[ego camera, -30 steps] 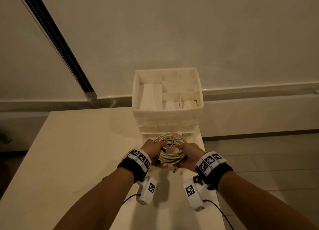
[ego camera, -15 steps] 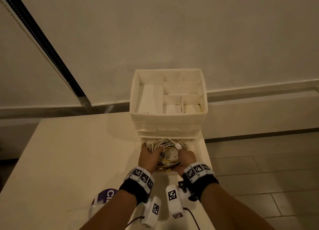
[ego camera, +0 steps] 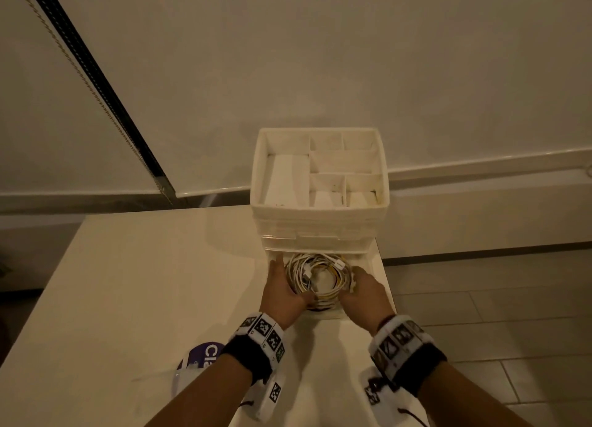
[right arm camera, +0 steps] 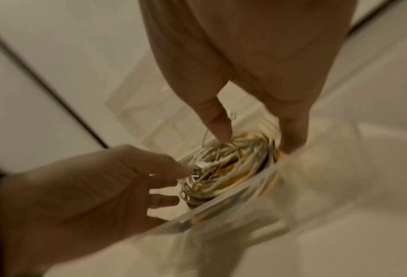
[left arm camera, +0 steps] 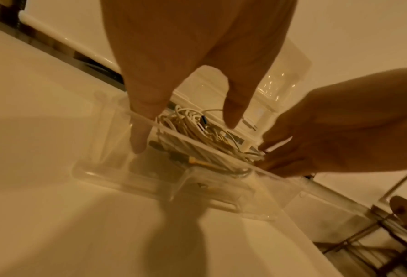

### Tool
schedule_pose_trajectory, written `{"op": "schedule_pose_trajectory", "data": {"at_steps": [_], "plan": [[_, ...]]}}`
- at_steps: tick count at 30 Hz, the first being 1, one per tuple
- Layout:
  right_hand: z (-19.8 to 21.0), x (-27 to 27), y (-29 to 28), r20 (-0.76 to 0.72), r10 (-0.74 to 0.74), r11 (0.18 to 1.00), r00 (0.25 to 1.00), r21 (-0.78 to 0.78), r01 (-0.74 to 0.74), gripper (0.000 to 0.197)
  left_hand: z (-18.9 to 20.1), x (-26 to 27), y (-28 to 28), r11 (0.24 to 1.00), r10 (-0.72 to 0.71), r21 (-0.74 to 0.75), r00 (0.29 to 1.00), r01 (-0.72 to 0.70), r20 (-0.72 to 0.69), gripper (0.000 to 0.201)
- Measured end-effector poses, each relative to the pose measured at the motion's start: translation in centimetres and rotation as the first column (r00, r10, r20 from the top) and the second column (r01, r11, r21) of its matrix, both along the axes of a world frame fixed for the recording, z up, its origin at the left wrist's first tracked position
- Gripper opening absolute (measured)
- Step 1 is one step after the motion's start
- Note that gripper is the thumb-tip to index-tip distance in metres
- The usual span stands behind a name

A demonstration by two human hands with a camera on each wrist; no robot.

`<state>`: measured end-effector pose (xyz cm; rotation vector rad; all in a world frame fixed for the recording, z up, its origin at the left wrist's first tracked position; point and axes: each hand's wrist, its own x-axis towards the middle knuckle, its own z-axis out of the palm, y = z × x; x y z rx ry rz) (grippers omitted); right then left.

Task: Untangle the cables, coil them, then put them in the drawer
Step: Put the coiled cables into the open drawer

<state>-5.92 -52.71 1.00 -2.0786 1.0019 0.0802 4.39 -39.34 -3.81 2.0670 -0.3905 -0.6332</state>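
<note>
A pale bench stands against the wall. At its far right corner sits a white drawer unit, its top a tray of compartments. The unit's lowest drawer, of clear plastic, is pulled out over the benchtop; it holds a coil of white and yellow cables. Near the front edge lies a purple-and-white packet, partly hidden by a forearm. Tiled floor shows right of the bench.

Open drawer top clear, upper organizer tiers overhanging its back (tight), bare table leftward
</note>
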Motion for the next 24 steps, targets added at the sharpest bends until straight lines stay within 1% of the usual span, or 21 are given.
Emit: {"op": "schedule_pose_trajectory", "data": {"at_steps": [1,2,3,4,5,6,8,9,10,11,13,14,15,17,19,20,21,22,24], "plan": [[0.4,-0.7,0.1,0.068,0.092,0.989,0.993,-0.124,-0.083,0.036,0.6,-0.3,0.1,1.0,-0.01,0.022,0.999,0.009,0.043,0.102],[0.8,-1.0,0.0,0.141,0.17,0.96,0.975,-0.248,-0.132,0.032,1.0,-0.6,0.2,0.999,-0.017,0.046,0.996,0.013,0.088,0.09],[0.8,-1.0,-0.2,0.189,0.244,0.919,0.951,-0.359,-0.164,0.03,1.1,-1.1,0.3,0.997,-0.031,0.077,0.992,0.022,0.123,0.081],[0.8,-0.8,-0.4,0.195,0.312,0.871,0.93,-0.449,-0.198,0.029,1.4,-1.5,0.6,0.993,-0.055,0.111,0.989,0.04,0.134,0.079],[0.4,-0.5,-0.8,0.169,0.373,0.828,0.912,-0.505,-0.245,0.03,1.5,-1.7,0.7,0.989,-0.077,0.138,0.986,0.057,0.148,0.08],[-0.3,-0.1,-1.2,0.115,0.434,0.788,0.893,-0.529,-0.315,0.033,1.3,-1.7,0.8,0.983,-0.105,0.168,0.981,0.077,0.161,0.081],[-2.1,0.2,-1.7,-0.07,0.512,0.729,0.856,-0.492,-0.476,0.04,1.2,-1.2,0.6,0.95,-0.202,0.275,0.963,0.149,0.179,0.079],[-2.9,0.2,-1.8,-0.145,0.528,0.706,0.837,-0.472,-0.528,0.044,1.2,-1.0,0.4,0.92,-0.259,0.346,0.947,0.182,0.189,0.076],[-3.5,0.1,-1.9,-0.186,0.523,0.704,0.832,-0.456,-0.545,0.051,1.2,-0.7,0.2,0.893,-0.302,0.402,0.933,0.204,0.198,0.073],[-3.9,0.0,-1.7,-0.19,0.502,0.72,0.844,-0.448,-0.529,0.059,1.3,-0.6,0.1,0.87,-0.33,0.443,0.922,0.214,0.202,0.072],[-4.3,0.5,-1.0,-0.162,0.449,0.776,0.879,-0.417,-0.473,0.072,1.1,-0.5,-0.3,0.834,-0.361,0.51,0.908,0.212,0.214,0.075],[-4.4,0.7,-0.6,-0.141,0.427,0.806,0.893,-0.388,-0.447,0.071,1.0,-0.6,-0.4,0.816,-0.376,0.538,0.902,0.213,0.213,0.077],[-4.4,1.0,-0.5,-0.106,0.404,0.837,0.908,-0.358,-0.414,0.064,1.2,-0.5,-0.6,0.801,-0.383,0.557,0.903,0.22,0.195,0.078],[-4.3,1.4,-0.7,-0.018,0.367,0.883,0.93,-0.307,-0.354,0.041,1.6,0.1,-0.7,0.793,-0.392,0.549,0.911,0.266,0.126,0.083],[-4.2,1.6,-1.4,0.023,0.357,0.901,0.934,-0.272,-0.338,0.023,1.8,1.0,-0.8,0.801,-0.422,0.496,0.904,0.334,0.072,0.092],[-4.2,1.7,-1.8,0.016,0.364,0.903,0.931,-0.251,-0.349,0.02,1.8,1.2,-0.7,0.811,-0.431,0.465,0.9,0.354,0.066,0.095],[-4.0,1.8,-2.2,0.009,0.373,0.902,0.928,-0.237,-0.361,0.018,1.7,1.1,-0.6,0.834,-0.425,0.425,0.901,0.352,0.09,0.093],[-3.9,1.9,-2.6,0.011,0.384,0.897,0.923,-0.24,-0.37,0.018,1.6,0.8,-0.5,0.875,-0.391,0.363,0.91,0.321,0.138,0.086],[-3.5,1.9,-3.4,0.062,0.39,0.883,0.919,-0.309,-0.354,0.016,1.3,0.3,0.1,0.951,-0.252,0.248,0.927,0.184,0.278,0.056]]}}
